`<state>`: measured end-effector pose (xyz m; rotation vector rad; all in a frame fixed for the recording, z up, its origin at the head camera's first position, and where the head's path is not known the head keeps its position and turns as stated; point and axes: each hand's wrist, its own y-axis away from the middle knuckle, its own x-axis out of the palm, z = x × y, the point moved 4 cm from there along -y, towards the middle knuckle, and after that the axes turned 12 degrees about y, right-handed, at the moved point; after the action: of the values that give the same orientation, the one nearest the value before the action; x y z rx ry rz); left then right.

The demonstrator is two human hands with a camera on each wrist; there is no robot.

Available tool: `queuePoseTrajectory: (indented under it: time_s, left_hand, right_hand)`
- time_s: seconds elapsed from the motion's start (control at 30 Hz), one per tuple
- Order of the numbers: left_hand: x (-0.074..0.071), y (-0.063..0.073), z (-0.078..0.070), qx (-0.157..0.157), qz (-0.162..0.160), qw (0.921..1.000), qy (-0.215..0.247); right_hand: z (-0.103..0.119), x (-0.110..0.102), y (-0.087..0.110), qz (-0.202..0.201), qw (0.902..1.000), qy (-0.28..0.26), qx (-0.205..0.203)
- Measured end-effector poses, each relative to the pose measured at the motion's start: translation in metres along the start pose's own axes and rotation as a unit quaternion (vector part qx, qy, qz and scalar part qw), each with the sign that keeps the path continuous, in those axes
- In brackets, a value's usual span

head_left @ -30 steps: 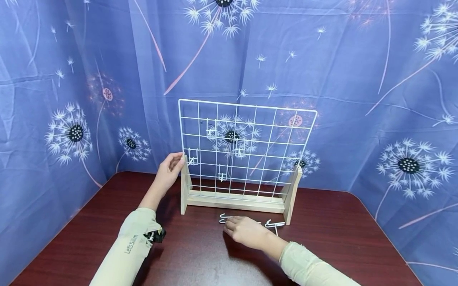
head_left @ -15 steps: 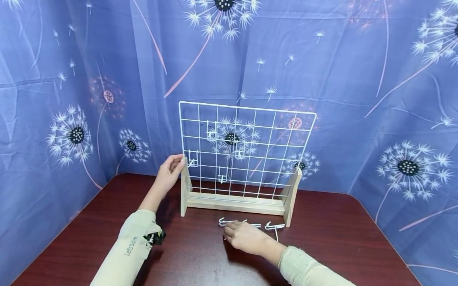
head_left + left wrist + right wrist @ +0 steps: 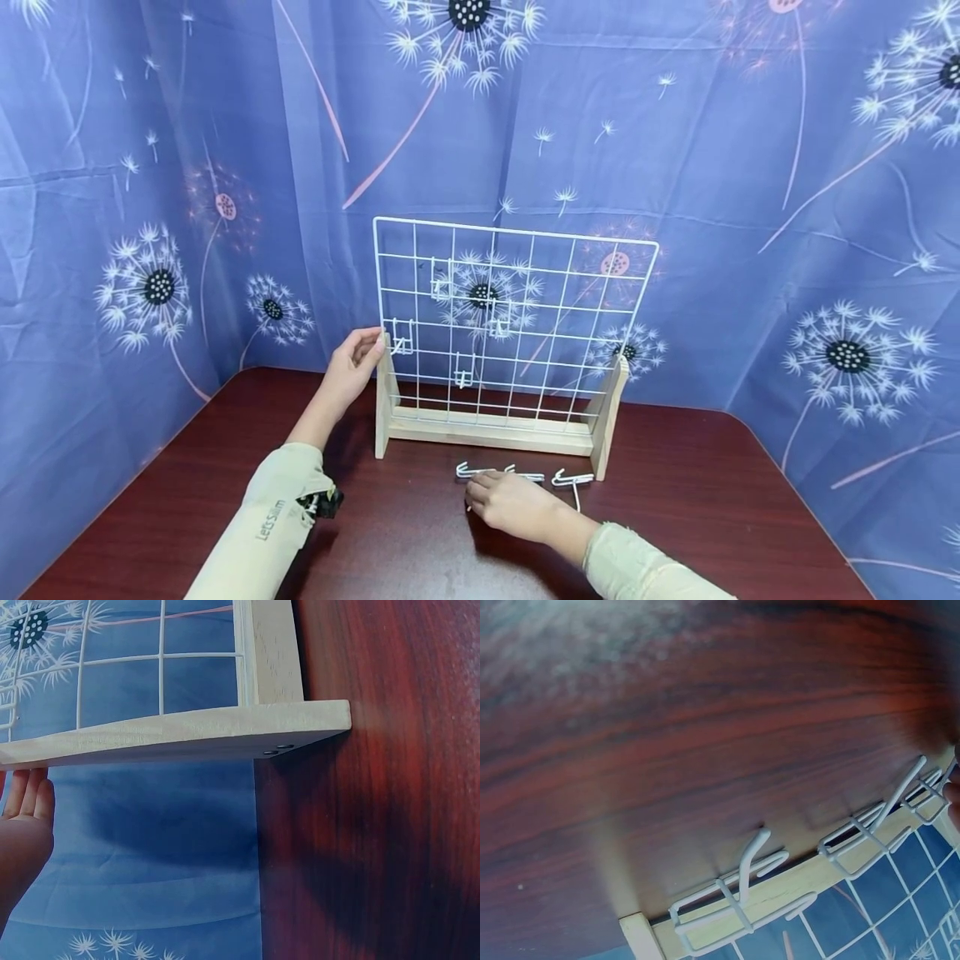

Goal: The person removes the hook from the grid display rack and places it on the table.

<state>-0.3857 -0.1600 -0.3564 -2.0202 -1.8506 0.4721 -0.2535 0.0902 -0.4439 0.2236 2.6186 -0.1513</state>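
My left hand (image 3: 347, 372) grips the top of the left wooden upright (image 3: 383, 400) of a white wire grid stand (image 3: 547, 337). In the left wrist view, the fingertips of that hand (image 3: 28, 799) are hidden behind the upright (image 3: 187, 729). On the table before the stand, my right hand (image 3: 513, 502) pinches the leftmost white wire hook (image 3: 462, 472), mostly covered by the fingers. A middle hook (image 3: 530, 477) and a right hook (image 3: 572, 479) lie beside it. The right wrist view shows fingers (image 3: 953, 796) at its right edge, against the farthest hook (image 3: 922, 802).
Several wire hooks hang on the grid's left half, among them an upper hook (image 3: 440, 287) and a lower hook (image 3: 464, 373). The stand's wooden base bar (image 3: 487, 435) rests on a dark red table (image 3: 675, 500). A blue dandelion-patterned curtain (image 3: 315, 125) surrounds the table.
My right hand has drawn slightly back toward me, uncovering more of the middle hook. The left hand keeps its hold on the upright. The head view has tilted a little upward.
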Motion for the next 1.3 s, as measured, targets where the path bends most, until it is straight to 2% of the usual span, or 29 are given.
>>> queuePoseTrajectory:
  time_s: [0.27, 0.37, 0.5, 0.63, 0.87, 1.1, 1.2, 1.3]
  left_hand:
    - [-0.001, -0.002, 0.002, -0.011, 0.000, 0.9999, 0.003]
    - [0.002, 0.001, -0.007, -0.015, 0.003, 0.9999, 0.003]
    - [0.002, 0.001, -0.007, -0.015, 0.004, 0.9999, 0.002]
    - [0.000, -0.002, 0.001, -0.006, 0.002, 1.0000, 0.000]
    - [0.000, -0.002, 0.002, -0.009, 0.000, 1.0000, 0.004]
    - [0.000, -0.002, 0.000, -0.014, 0.000, 0.9999, 0.003]
    - [0.000, -0.001, -0.002, -0.019, 0.001, 0.9998, 0.010]
    - [0.003, 0.004, -0.014, -0.020, 0.005, 0.9998, 0.005]
  right_hand:
    - [-0.004, -0.006, 0.004, 0.010, 0.9999, 0.010, 0.003]
    - [-0.009, -0.010, 0.005, 0.005, 0.9997, 0.004, 0.025]
    - [-0.017, -0.013, 0.007, -0.009, 0.9978, -0.012, 0.065]
    - [-0.025, -0.015, 0.010, -0.027, 0.9925, -0.040, 0.112]
    - [-0.039, -0.019, 0.014, -0.084, 0.9694, -0.116, 0.199]
    - [-0.050, -0.025, 0.015, -0.102, 0.9501, -0.156, 0.250]
    - [-0.057, -0.029, 0.014, -0.122, 0.9351, -0.179, 0.280]
    - [-0.064, -0.033, 0.015, -0.150, 0.9169, -0.196, 0.314]
